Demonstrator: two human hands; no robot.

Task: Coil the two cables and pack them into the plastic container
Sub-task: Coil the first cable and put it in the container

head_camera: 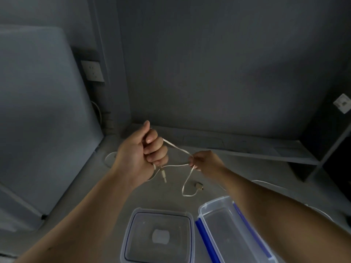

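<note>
Head view: left hand (140, 154) fisted around loops of the thin white flat cable (176, 148), right hand (204, 162) pinching its strand just beside, tail and plug hanging to the grey counter (117, 194). Coiling of cable 1 looks under way; next wrap needs slack fed leftward. Clear plastic container with blue clips (233, 230) sits open, with nothing visible inside, near its lid (157, 236).

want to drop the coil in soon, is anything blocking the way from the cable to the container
Nothing visible does. The white cable hangs between both hands above the surface, and the plastic container lies open below, lid off beside it.
</note>
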